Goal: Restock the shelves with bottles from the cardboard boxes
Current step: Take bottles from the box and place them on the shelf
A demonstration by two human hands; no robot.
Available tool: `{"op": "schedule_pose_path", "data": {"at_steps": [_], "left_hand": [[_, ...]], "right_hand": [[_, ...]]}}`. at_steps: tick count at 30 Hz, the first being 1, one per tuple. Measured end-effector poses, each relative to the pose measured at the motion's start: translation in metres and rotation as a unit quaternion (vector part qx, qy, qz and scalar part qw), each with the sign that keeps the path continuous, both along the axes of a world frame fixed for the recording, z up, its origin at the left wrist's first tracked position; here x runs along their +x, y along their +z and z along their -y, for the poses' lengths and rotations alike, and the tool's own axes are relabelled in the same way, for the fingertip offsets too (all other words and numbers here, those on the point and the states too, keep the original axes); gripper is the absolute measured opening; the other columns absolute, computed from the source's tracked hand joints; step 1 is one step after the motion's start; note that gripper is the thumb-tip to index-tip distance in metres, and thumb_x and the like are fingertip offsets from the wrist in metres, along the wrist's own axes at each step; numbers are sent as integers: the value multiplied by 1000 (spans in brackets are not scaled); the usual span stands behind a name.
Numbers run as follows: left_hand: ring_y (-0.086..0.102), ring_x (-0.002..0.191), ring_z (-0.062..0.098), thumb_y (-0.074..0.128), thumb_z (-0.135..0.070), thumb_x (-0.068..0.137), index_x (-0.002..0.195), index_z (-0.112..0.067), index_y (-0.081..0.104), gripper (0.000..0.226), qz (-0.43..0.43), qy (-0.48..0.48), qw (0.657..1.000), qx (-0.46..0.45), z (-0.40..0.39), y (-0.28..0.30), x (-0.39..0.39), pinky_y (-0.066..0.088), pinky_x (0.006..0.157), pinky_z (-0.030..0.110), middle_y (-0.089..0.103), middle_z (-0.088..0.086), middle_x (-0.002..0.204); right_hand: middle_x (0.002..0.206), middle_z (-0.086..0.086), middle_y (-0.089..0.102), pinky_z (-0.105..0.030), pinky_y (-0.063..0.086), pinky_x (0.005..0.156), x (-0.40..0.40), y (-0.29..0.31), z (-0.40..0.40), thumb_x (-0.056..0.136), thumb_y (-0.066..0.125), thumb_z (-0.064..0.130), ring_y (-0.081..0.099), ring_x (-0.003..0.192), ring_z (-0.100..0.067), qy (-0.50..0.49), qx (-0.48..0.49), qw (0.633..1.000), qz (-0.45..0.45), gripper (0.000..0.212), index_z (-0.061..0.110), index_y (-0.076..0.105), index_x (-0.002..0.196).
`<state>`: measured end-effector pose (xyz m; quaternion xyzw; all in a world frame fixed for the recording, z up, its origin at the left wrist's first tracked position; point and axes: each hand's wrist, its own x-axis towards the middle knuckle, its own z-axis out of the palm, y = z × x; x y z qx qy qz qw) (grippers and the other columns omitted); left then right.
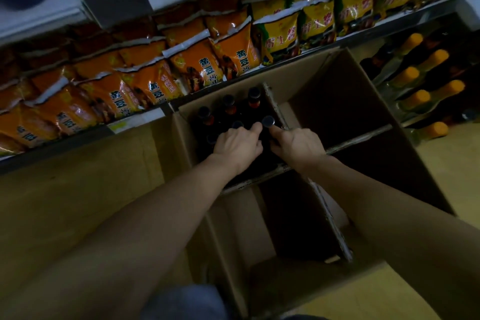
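Beyond both hands, a shelf (259, 71) packed with orange pouches (192, 65) and yellow pouches (280, 31). Under them, an open cardboard box (363, 101) crossed by dividers (358, 138). In its far-left compartment, dark bottles (228, 104) standing upright. Left hand (237, 145) and right hand (298, 147) side by side, fingers curled down among the bottle necks; grip itself hidden. Between their thumbs, one dark cap (268, 120).

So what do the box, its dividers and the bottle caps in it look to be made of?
The box looks like plain brown cardboard with a matte face and folded flaps. The dividers look like corrugated board: their raw cut edges show pale and rough. The bottle caps look like dark, smooth plastic with a faint sheen, though the dim light leaves that open.
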<state>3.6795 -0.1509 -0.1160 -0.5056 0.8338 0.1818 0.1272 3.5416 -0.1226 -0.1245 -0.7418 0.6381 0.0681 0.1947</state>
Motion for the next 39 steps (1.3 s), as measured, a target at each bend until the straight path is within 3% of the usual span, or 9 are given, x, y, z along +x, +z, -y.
{"op": "schedule_pose_path", "data": {"at_steps": [3,8,13,17,21,25,31,35,39], "left_hand": [[57,86,31,36,-28,101,124,-15,40,27,-17,-3,1000,-6,0,54,-2,38,64,33,62,12,98],[49,79,29,40,-31,100,121,-12,43,28,6,-29,999,18,6,186,-14,36,60,33,48,7,84],[53,85,31,44,-32,97,118,-15,49,28,0,-79,997,-3,16,322,-36,39,63,32,56,15,98],[56,105,39,49,-30,92,117,-14,52,30,-16,-149,986,-69,14,434,-59,44,76,37,59,22,115],[56,95,35,46,-31,96,99,-12,50,20,-27,-221,967,-124,2,555,-79,38,67,34,56,17,98],[54,92,31,47,-29,95,96,-14,52,16,-65,-265,943,-192,-18,684,-92,38,71,31,59,12,103],[43,63,20,45,-24,94,69,-15,43,26,-139,-302,900,-282,-62,862,-102,37,54,35,46,4,72],[39,58,18,48,-23,91,70,-14,46,23,-207,-324,865,-323,-92,947,-118,28,49,27,44,3,67],[36,59,18,50,-21,90,71,-14,41,22,-266,-343,845,-314,-123,991,-155,25,50,27,39,1,67]], "right_hand": [[97,-9,63,-33,40,65,-9,59,-6,100,41,31,62,88,-31,-21,-21,999,30,28,20,47,124],[80,-4,49,-34,40,63,-35,192,-10,97,48,32,61,86,-34,-58,-39,996,54,18,21,53,109],[84,-7,57,-35,44,62,-61,340,-20,93,53,33,59,82,-30,-99,-81,990,55,7,26,51,95],[76,-10,55,-37,38,61,-76,461,-37,93,53,28,53,74,-31,-134,-124,983,18,16,15,50,84],[64,-3,42,-33,32,58,-82,583,-69,91,54,25,45,69,-27,-190,-164,968,-20,26,17,41,70],[61,-4,39,-32,26,51,-84,699,-116,92,54,23,38,58,-22,-245,-224,942,-52,30,14,39,67],[61,-1,44,-28,27,48,-82,853,-192,95,53,28,38,52,-15,-291,-275,906,-136,35,20,40,64],[62,0,47,-28,30,48,-83,928,-242,93,54,30,41,52,-14,-332,-301,878,-170,29,18,49,68],[75,-4,55,-29,34,52,-103,969,-287,93,56,31,45,58,-15,-371,-326,845,-207,23,10,60,83]]}}
